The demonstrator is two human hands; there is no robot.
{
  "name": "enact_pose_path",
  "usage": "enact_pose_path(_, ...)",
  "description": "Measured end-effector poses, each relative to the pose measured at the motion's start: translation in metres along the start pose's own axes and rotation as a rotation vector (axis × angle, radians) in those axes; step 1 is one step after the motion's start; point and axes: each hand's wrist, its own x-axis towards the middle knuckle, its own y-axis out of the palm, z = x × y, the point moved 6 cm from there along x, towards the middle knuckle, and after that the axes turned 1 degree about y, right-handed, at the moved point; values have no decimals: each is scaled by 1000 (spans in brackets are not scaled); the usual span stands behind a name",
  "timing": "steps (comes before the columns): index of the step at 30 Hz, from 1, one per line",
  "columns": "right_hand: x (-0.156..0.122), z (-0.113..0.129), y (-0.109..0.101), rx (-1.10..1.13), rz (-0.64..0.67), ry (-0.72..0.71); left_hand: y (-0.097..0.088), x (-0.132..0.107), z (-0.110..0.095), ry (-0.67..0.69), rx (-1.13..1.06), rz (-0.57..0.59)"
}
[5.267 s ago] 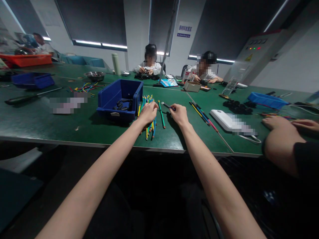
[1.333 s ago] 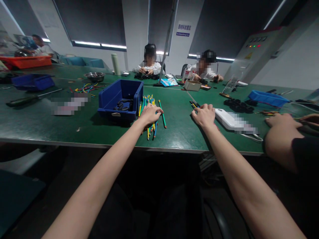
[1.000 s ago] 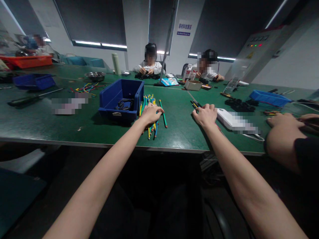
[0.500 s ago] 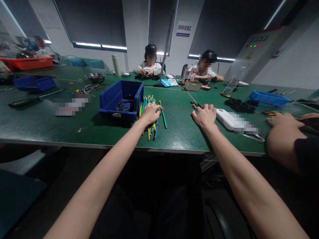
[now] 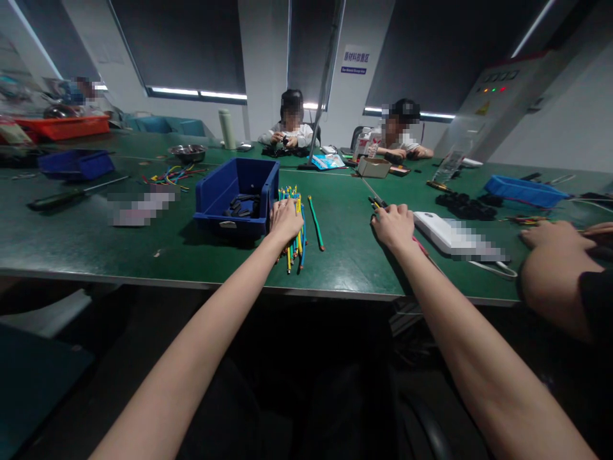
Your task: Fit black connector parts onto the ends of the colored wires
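My left hand (image 5: 286, 222) rests with curled fingers on a bunch of short cut wires (image 5: 290, 255), yellow, green and blue with bare copper ends. The fingertips are partly hidden. One green wire (image 5: 316, 222) lies apart, right of the bunch. Directly left of my hand stands a blue bin (image 5: 234, 223) with small black pieces (image 5: 244, 206) inside. My right hand (image 5: 393, 227) is closed low over the table. Slim dark, yellow and green ends (image 5: 377, 203) stick out beyond its fingers, and something thin and red shows beneath the wrist; what it grips is mostly hidden.
A white device (image 5: 433, 229) with a cord lies right of my right hand. A neighbour's arm (image 5: 550, 262) reaches in at far right, near a light-blue tray (image 5: 524, 191). Leftward are a screwdriver (image 5: 62, 199), thin coloured wires (image 5: 175, 176) and another blue bin (image 5: 76, 165). Two people sit opposite.
My left hand has drawn back from the lone green wire and curled in over the bunch, closer to the bin. My right hand has barely moved. The view has shifted slightly.
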Motion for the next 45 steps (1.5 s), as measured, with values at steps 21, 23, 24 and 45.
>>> enact_pose_path(21, 13, 44, -3, 91, 72, 110, 3, 0, 1, 31, -8, 40)
enact_pose_path(23, 12, 65, -3, 176, 96, 116, 3, 0, 1, 19, -13, 47)
enact_pose_path(24, 12, 76, -3, 227, 111, 122, 3, 0, 1, 11, -13, 50)
enact_pose_path(45, 11, 159, -16, 664, 119, -197, 1, 1, 3, 37, -42, 30)
